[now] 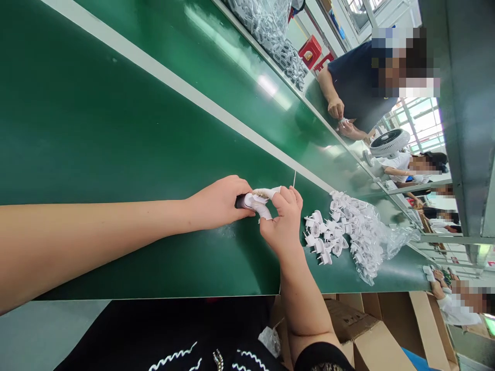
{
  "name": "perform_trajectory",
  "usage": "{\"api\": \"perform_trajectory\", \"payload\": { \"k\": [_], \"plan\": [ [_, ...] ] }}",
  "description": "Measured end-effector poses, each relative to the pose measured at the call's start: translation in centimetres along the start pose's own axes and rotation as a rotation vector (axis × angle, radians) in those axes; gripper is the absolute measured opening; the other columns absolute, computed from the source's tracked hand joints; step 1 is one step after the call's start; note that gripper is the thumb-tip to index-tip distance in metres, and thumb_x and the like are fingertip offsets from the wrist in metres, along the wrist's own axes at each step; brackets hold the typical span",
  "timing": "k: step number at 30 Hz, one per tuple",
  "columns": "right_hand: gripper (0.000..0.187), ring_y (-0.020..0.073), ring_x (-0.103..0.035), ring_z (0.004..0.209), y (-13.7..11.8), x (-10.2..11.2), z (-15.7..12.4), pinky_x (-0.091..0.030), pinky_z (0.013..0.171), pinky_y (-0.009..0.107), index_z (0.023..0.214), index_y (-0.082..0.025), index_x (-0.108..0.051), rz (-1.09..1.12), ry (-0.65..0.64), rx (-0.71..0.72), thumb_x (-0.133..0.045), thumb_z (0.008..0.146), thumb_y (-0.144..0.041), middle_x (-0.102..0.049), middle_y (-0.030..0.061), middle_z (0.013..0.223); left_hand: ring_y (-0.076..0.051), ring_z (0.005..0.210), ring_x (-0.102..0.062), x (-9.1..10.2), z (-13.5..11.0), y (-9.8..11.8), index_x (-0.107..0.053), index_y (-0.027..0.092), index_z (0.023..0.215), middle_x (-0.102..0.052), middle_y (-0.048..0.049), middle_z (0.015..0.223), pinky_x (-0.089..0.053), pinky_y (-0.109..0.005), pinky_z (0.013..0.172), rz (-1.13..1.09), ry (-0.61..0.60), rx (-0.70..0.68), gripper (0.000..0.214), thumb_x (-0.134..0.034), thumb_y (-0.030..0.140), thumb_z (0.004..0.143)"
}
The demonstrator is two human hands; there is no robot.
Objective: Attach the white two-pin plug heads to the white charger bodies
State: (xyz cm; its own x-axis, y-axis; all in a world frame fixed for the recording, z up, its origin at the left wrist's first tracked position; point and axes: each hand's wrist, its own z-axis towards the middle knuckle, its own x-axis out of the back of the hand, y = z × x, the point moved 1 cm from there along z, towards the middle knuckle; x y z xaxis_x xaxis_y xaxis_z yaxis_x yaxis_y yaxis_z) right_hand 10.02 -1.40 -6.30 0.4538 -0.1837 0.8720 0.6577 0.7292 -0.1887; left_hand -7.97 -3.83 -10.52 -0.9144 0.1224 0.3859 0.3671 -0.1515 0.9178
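Note:
My left hand (222,202) comes in from the left and is closed around one end of a small white plastic piece (249,201), just above the green table. My right hand (284,216) meets it from the right, its thumb and forefinger wrapped in white covers and pinching at the piece's other end. The fingers hide much of this piece, so its exact kind cannot be made out. Right of my right hand lies a loose pile of white plug-like plastic parts (325,237), several with small prongs. It spills from a clear plastic bag (373,242) of similar parts.
A pale strip (185,93) runs diagonally along the green table (96,129). Beyond the far edge, a co-worker (359,87) handles a small white part near another bag of parts (266,36). A white fan (389,143) stands farther along. Cardboard boxes (371,340) sit below the near edge.

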Motion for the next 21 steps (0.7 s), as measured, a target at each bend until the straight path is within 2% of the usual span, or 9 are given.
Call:
{"api": "perform_trajectory", "payload": {
  "k": [6, 10, 17, 21],
  "plan": [
    [0.021, 0.0208, -0.064, 0.089, 0.08, 0.34, -0.41, -0.035, 0.122, 0.050, 0.102, -0.027, -0.073, 0.005, -0.003, 0.008, -0.057, 0.090, -0.017, -0.058, -0.0008, 0.081, -0.030, 0.096, -0.061, 0.08, -0.05, 0.07, -0.067, 0.023, 0.080, -0.070, -0.0062, 0.089, -0.049, -0.041, 0.082, -0.021, 0.013, -0.012, 0.032, -0.065, 0.054, 0.078],
    [0.017, 0.0207, -0.064, 0.092, 0.21, 0.07, -0.22, -0.028, 0.127, 0.051, 0.098, -0.027, -0.073, 0.014, 0.000, -0.004, -0.058, 0.094, -0.020, -0.058, -0.0006, 0.082, -0.030, 0.096, -0.061, 0.04, -0.11, 0.02, -0.066, 0.023, 0.079, -0.070, -0.0062, 0.088, -0.049, -0.041, 0.082, -0.021, 0.025, 0.008, 0.031, -0.064, 0.054, 0.077],
    [0.018, 0.0196, -0.064, 0.092, 0.83, -0.11, 0.31, -0.025, 0.129, 0.053, 0.094, -0.027, -0.073, 0.044, -0.086, -0.010, -0.059, 0.086, -0.017, -0.058, -0.0011, 0.083, -0.029, 0.092, -0.062, 0.24, -0.03, 0.32, -0.063, 0.024, 0.076, -0.068, -0.0053, 0.085, -0.050, -0.040, 0.077, 0.030, 0.019, 0.009, 0.032, -0.063, 0.056, 0.078],
    [0.021, 0.0188, -0.065, 0.092, 0.80, -0.20, 0.13, -0.023, 0.130, 0.054, 0.102, -0.027, -0.075, 0.062, -0.099, -0.035, -0.059, 0.090, -0.019, -0.059, -0.0010, 0.084, -0.029, 0.092, -0.063, 0.32, 0.06, 0.31, -0.063, 0.024, 0.075, -0.069, -0.0056, 0.085, -0.051, -0.040, 0.077, 0.047, 0.013, 0.002, 0.034, -0.063, 0.057, 0.078]
  ]
}}
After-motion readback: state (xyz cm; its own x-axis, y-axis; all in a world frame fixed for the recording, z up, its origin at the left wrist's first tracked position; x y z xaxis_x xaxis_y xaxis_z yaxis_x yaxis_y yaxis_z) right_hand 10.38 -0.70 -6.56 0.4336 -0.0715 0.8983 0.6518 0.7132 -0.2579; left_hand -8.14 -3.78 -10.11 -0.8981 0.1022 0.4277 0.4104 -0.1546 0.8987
